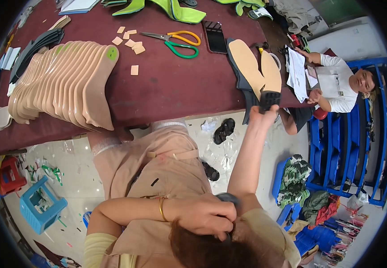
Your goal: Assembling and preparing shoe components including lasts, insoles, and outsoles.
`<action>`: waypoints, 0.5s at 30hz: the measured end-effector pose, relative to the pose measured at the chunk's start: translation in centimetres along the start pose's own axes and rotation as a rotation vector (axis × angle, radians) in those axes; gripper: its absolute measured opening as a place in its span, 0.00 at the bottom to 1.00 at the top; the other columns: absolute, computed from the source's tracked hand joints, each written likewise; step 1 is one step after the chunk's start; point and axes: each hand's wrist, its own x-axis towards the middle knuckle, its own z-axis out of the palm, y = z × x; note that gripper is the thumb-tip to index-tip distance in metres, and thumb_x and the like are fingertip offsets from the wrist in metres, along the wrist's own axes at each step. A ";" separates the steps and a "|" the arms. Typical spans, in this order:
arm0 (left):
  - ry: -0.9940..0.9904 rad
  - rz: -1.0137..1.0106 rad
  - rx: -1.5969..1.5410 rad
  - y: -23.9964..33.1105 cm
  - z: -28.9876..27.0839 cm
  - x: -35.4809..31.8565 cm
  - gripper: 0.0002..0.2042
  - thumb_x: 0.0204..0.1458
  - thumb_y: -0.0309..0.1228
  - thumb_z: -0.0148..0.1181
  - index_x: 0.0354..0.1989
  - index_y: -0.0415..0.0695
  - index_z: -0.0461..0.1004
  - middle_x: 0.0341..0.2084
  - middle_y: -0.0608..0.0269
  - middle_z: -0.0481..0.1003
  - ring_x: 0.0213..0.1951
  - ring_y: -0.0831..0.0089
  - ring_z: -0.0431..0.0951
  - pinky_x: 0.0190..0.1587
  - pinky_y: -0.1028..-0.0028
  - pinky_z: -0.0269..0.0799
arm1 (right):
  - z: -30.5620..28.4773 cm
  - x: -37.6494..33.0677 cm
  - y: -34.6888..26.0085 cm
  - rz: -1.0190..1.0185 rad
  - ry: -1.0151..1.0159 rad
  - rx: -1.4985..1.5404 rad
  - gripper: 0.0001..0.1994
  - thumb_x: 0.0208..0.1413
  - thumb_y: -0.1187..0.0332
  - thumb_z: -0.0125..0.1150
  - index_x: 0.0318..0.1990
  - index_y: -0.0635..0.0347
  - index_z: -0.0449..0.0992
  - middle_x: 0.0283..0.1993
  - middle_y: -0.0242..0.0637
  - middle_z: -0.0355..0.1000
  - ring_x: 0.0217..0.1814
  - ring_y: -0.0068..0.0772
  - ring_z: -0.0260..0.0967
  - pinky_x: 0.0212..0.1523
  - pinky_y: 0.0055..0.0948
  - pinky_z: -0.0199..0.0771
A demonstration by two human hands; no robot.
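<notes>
Right hand (pixel 265 115) grips black ridged block (pixel 270 100), kind unclear; left hand (pixel 206 216) curled beside mostly hidden dark object (pixel 227 198), grip unreadable.

The single head view, a wide fisheye, looks steeply down from close above the person's beige clothing (pixel 175 172), facing the maroon table (pixel 171 89) beyond, straight edges bending toward its rim

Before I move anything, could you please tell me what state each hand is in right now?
Left hand: curled at the hair; whether it grips anything cannot be told.
Right hand: closed, holding a black gridded object.
</notes>
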 end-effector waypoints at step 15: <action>0.905 -0.485 -0.509 -5.3 -12.2 1.3 0.24 0.57 0.59 0.41 0.29 0.49 0.65 0.18 0.76 0.58 0.19 0.86 0.55 0.20 0.83 0.51 | -1.2 -7.4 -0.7 1.046 -0.825 0.411 0.06 0.54 0.69 0.48 0.35 0.61 0.65 0.20 0.29 0.56 0.20 0.23 0.50 0.18 0.23 0.50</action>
